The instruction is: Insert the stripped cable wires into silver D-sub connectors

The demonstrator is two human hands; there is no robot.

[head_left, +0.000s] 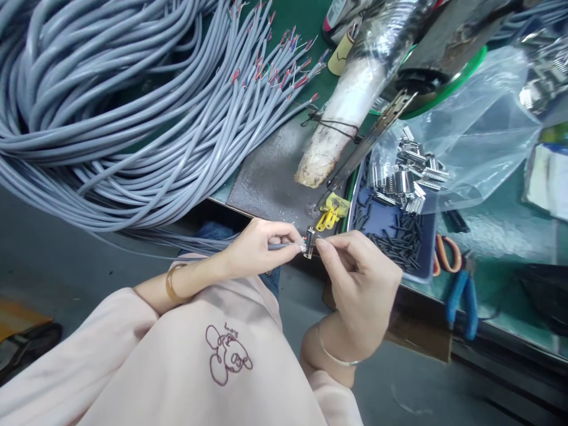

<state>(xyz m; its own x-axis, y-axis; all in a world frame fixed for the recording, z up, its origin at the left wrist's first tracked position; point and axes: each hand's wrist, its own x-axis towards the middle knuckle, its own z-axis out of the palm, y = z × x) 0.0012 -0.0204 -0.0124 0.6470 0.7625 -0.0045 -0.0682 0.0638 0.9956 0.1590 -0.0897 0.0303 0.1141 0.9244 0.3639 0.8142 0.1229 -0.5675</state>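
Note:
My left hand [261, 248] is closed around the end of a grey cable [277, 245], with thin wire ends coming out past the fingertips. Right at those ends stands a small metal D-sub connector [309, 242] with a dark row of contacts. From the other side, my right hand [355, 278] pinches at the connector's edge with thumb and forefinger. A fine wire-like line shows by these fingertips, but its ends are too small to make out. Just above the connector lies a yellow clip-like piece [329, 213] on the bench edge.
A large bundle of grey cables [133, 136] with stripped ends covers the left. A wrapped tube [337, 124] and a metal bar [373, 139] slant over the dark plate [275, 165]. A blue tray [426, 260] holds black sleeves and bagged connectors [408, 171]. Pliers [461, 290] overhang the edge.

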